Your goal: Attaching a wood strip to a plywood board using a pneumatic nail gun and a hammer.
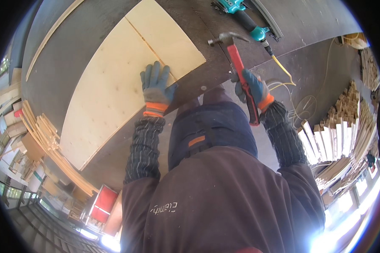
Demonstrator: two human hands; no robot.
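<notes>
My left hand (157, 86), in a blue-grey glove with an orange cuff, lies flat with fingers stretched on a pale plywood panel (114, 76). A narrow seam runs lengthwise through the panel near my fingertips. In my gloved right hand (254, 88) is a claw hammer (237, 59), gripped round its red and black handle. The hammer's metal head points away from me, over the dark tabletop (211, 78) just right of the panel's corner. Part of the handle is hidden behind my fingers.
A teal air nailer (245, 19) with a yellow hose (283, 69) lies at the far right of the table. Thin wooden strips (50, 143) rest at the left. Stacked timber (337, 126) stands at the right, beside a loosely coiled pale cord (306, 105).
</notes>
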